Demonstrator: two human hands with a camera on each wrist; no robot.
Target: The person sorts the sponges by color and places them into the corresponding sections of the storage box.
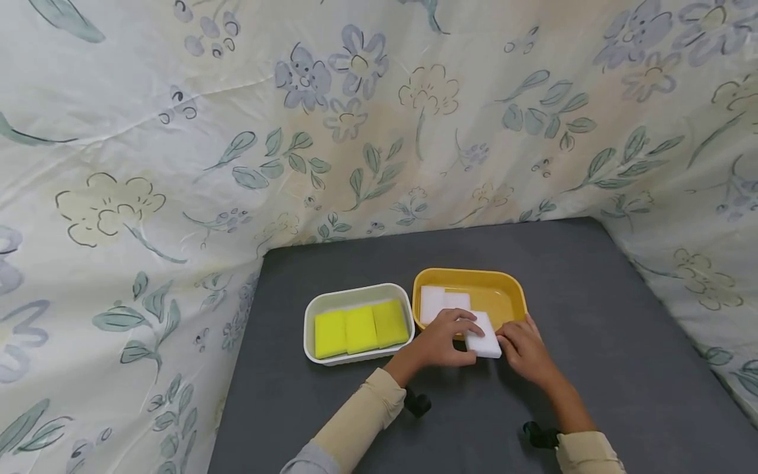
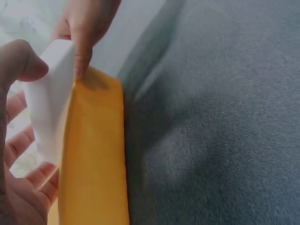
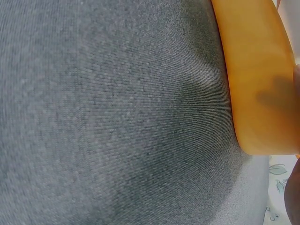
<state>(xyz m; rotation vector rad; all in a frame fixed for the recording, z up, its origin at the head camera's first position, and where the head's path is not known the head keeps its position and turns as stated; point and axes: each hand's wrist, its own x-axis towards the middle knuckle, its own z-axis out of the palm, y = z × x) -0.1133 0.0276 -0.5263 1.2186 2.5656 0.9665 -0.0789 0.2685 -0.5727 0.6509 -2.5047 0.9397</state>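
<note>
A white sponge block (image 1: 485, 341) is pinched between the thumb and fingers of my left hand (image 1: 443, 337), over the front rim of the yellow tray (image 1: 520, 296). In the left wrist view this white block (image 2: 49, 96) stands tilted beside the tray's wall (image 2: 96, 154), the thumb on one face and fingers behind. My right hand (image 1: 527, 347) grips the tray's front right corner. Only a little of that hand shows at the edge of the right wrist view. Inside the tray, at its left, lie two more white blocks (image 1: 433, 304).
Left of the yellow tray stands a white tray (image 1: 310, 329) with three yellow sponges (image 1: 361, 327) side by side. Both trays are on a dark grey table (image 1: 355, 421). Floral cloth (image 1: 367, 118) hangs behind the table and along its sides.
</note>
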